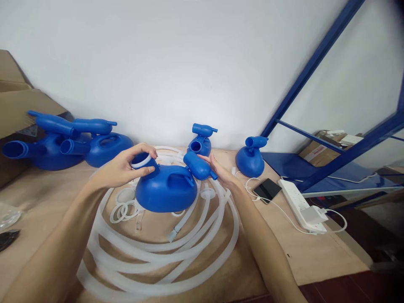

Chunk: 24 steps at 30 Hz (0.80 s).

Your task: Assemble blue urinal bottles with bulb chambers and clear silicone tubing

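A blue plastic vessel point(166, 189) with a handle and a round neck sits above the coiled tubing at the table's middle. My left hand point(124, 168) is closed round its neck, where a white ring point(142, 160) sits at the opening. A blue funnel-shaped piece point(198, 166) lies against the vessel's far right side. Behind that piece, my right hand point(221, 170) touches it with fingers stretched out.
Coiled translucent white tubing point(158, 252) and loose white rings point(121, 208) lie on the brown table. More blue vessels stand at the left point(94, 145), back middle point(200, 141) and right point(251, 158). A phone point(267, 189), power strip point(298, 202) and blue frame point(315, 59) are at right.
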Available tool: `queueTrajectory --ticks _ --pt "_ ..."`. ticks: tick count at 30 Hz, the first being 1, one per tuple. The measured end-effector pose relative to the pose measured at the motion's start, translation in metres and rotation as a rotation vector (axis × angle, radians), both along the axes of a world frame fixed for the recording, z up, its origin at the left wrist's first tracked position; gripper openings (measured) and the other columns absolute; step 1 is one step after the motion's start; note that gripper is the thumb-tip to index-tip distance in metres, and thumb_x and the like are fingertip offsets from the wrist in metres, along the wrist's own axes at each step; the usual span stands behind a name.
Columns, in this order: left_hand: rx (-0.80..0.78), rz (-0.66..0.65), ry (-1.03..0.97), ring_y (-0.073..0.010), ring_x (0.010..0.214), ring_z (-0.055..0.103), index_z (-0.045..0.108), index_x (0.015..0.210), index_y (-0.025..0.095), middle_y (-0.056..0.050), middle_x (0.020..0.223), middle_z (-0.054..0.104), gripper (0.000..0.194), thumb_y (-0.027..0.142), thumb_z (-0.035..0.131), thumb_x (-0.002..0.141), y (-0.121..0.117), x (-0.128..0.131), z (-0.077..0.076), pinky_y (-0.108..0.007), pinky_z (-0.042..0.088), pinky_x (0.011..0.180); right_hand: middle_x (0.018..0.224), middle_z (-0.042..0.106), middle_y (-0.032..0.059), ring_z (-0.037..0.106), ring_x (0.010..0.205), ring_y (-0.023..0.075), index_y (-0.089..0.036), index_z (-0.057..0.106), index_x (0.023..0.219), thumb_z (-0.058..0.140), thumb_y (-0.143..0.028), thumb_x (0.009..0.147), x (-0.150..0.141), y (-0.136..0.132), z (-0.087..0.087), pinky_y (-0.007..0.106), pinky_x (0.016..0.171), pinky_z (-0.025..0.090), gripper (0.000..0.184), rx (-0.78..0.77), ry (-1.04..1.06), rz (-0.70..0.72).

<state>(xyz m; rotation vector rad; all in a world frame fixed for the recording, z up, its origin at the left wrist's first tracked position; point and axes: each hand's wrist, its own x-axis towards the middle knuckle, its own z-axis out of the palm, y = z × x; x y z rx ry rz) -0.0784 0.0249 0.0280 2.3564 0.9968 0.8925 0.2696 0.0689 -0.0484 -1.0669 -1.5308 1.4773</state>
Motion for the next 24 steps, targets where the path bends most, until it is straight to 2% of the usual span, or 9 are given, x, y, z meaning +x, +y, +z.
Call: queueTrajectory --ticks 3,5,8,10,13,16,20,24 --pt "-0.043 -0.025 0.073 -0.0235 0.123 0.059 0.06 0.119 0.022 -0.008 0.129 0.063 0.032 0.045 0.065 0.098 -0.005 0.002 0.002 -0.033 0.048 0.106 0.153 0.06 0.008 0.058 0.139 0.0315 -0.033 0.051 0.155 0.072 -0.071 0.084 -0.001 -0.012 0.016 0.051 0.118 0.048 0.083 0.049 -0.053 -0.008" --pt "-0.094 -0.031 0.137 -0.0256 0.124 0.06 0.061 0.124 0.024 -0.008 0.133 0.064 0.039 0.051 0.066 0.096 -0.007 0.001 0.004 -0.033 0.051 0.102 0.156 0.056 0.0084 0.055 0.142 0.0327 -0.033 0.048 0.157 0.084 -0.06 0.078 -0.001 -0.019 0.028 0.051 0.119 0.046 0.091 0.084 -0.116 -0.017" --pt "-0.157 -0.01 0.257 -0.0281 0.122 0.062 0.065 0.128 0.026 -0.007 0.135 0.067 0.051 0.061 0.068 0.09 -0.005 -0.002 0.004 -0.033 0.054 0.096 0.159 0.053 0.0099 0.051 0.146 0.0345 -0.032 0.047 0.158 0.087 -0.052 0.076 -0.005 -0.029 0.04 0.052 0.12 0.045 0.094 0.117 -0.203 -0.03" --pt "-0.161 0.016 0.327 -0.0277 0.115 0.064 0.069 0.123 0.025 -0.006 0.128 0.071 0.054 0.065 0.069 0.086 -0.002 -0.005 0.003 -0.032 0.054 0.094 0.16 0.051 0.0106 0.049 0.147 0.035 -0.031 0.044 0.16 0.085 -0.053 0.079 -0.01 -0.035 0.043 0.054 0.121 0.043 0.093 0.145 -0.263 -0.03" --pt "-0.158 0.057 0.395 -0.0255 0.105 0.066 0.071 0.117 0.025 -0.004 0.116 0.074 0.052 0.065 0.07 0.083 0.003 -0.007 0.0 -0.029 0.054 0.089 0.161 0.05 0.0111 0.048 0.148 0.0358 -0.031 0.041 0.162 0.082 -0.056 0.082 -0.018 -0.042 0.044 0.056 0.123 0.04 0.094 0.218 -0.319 -0.039" --pt "-0.163 0.062 0.398 -0.0252 0.104 0.067 0.072 0.118 0.026 -0.004 0.116 0.075 0.054 0.066 0.071 0.081 0.005 -0.01 -0.004 -0.028 0.054 0.089 0.161 0.05 0.0108 0.049 0.147 0.0359 -0.032 0.042 0.161 0.083 -0.057 0.08 -0.027 -0.045 0.04 0.056 0.122 0.04 0.093 0.252 -0.3 -0.082" --pt "-0.203 0.053 0.406 -0.026 0.11 0.067 0.072 0.12 0.028 -0.003 0.121 0.074 0.056 0.067 0.073 0.079 0.009 -0.02 -0.009 -0.029 0.053 0.096 0.15 0.059 0.0097 0.06 0.135 0.0313 -0.032 0.051 0.151 0.085 -0.051 0.077 -0.042 -0.04 0.029 0.046 0.11 0.053 0.083 0.11 -0.093 -0.176" --pt "-0.268 0.038 0.404 -0.024 0.108 0.066 0.069 0.126 0.028 -0.004 0.126 0.072 0.057 0.064 0.073 0.082 0.011 -0.029 -0.011 -0.027 0.052 0.094 0.139 0.066 0.0074 0.069 0.118 0.029 -0.032 0.058 0.14 0.085 -0.047 0.073 -0.051 -0.032 0.021 0.038 0.087 0.063 0.074 -0.122 0.11 -0.255"
